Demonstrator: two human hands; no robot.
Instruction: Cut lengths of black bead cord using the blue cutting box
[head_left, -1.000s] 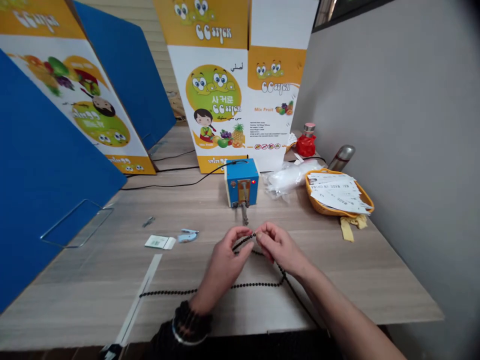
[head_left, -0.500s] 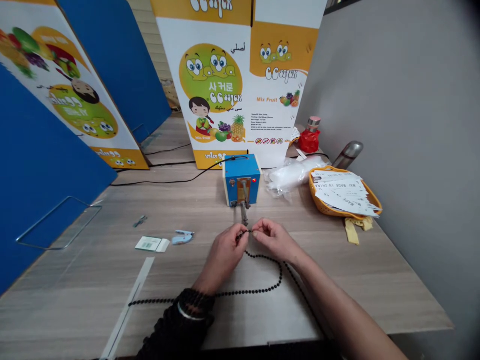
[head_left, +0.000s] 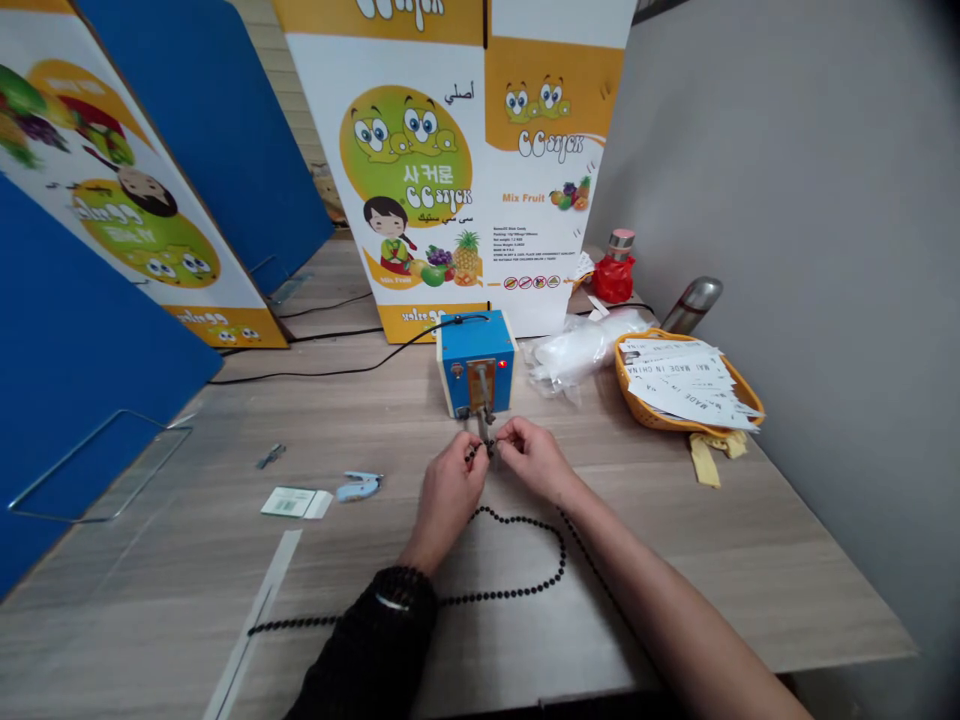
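Observation:
My left hand (head_left: 447, 490) and my right hand (head_left: 529, 460) meet close in front of the tip of the metal rod (head_left: 484, 425) on a small blue electric box (head_left: 476, 362). Both hands pinch a strand of small black beads (head_left: 517, 590) between fingers and thumbs. The strand runs down from my fingers and loops across the wooden table (head_left: 675, 560) towards me, passing under my left wrist. My fingers hide the strand's held end. I cannot tell whether it touches the rod.
A black cable runs from the box across the table. To the right stand white plastic bags (head_left: 577, 350) and an orange basket (head_left: 675, 400) of printed labels. A strip (head_left: 259, 610), barcode card (head_left: 292, 503) and small blue tool (head_left: 360, 486) lie left. Large printed cartons and blue panels stand behind.
Both hands have moved farther from me, closer to the rod on the blue box, with the bead strand between them. The view has shifted slightly.

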